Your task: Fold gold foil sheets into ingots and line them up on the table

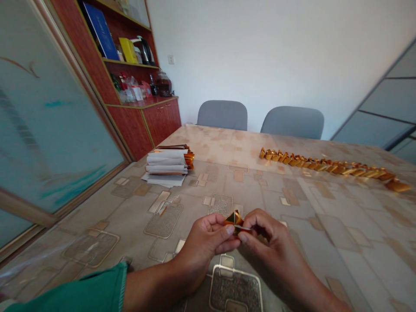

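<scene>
A small piece of folded gold foil paper [234,219] is pinched between both hands above the near middle of the table. My left hand [208,238] grips its left side, thumb on top and fingers curled beneath. On the right side, the thumb and fingertips of my right hand [268,240] press the paper's edge. The fingers partly hide the piece. Farther off to the right lies a long row of folded gold paper pieces [328,165], set closely side by side. A stack of white-backed gold paper sheets [167,164] lies at the left.
The table [201,199] has a patterned cover. Two grey chairs [222,115] stand at its far side, near a white wall. At the left are a red-brown cabinet [130,128] with items on its shelves and a frosted glass door [48,112].
</scene>
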Tool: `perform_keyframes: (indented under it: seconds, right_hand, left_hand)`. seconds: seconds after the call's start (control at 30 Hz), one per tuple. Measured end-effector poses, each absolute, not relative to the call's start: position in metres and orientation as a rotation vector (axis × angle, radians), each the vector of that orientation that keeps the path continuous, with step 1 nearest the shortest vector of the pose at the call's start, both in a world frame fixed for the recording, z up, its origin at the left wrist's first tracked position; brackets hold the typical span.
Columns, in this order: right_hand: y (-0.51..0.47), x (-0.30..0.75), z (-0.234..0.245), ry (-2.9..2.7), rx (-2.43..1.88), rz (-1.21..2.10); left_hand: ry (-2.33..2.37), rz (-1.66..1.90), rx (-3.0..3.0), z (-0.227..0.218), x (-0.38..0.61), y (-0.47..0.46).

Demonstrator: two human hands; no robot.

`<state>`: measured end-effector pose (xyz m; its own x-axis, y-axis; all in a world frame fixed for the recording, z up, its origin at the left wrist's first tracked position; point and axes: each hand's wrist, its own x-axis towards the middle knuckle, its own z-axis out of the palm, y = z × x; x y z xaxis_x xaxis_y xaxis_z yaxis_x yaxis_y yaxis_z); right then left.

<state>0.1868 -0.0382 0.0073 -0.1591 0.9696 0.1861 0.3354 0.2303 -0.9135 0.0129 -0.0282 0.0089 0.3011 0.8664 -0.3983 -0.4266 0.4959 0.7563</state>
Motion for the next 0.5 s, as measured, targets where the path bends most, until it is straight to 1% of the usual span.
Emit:
perform_keyframes:
  seconds: [0.2, 0.4, 0.5]
  right_hand:
    - [-0.039, 0.192, 0.005, -1.505, -1.207, 1.110]
    - [-0.041, 0.183, 0.009, -1.493, -1.179, 1.070]
    - [-0.042, 0.179, 0.010, -1.440, -1.134, 1.115]
  left_hand:
    - [0.885, 0.917, 0.577, 0.013, 0.011, -0.028]
    - [0.857, 0.888, 0.615, 0.015, 0.012, -0.030]
    - [0.860, 0.867, 0.630, 0.015, 0.012, -0.030]
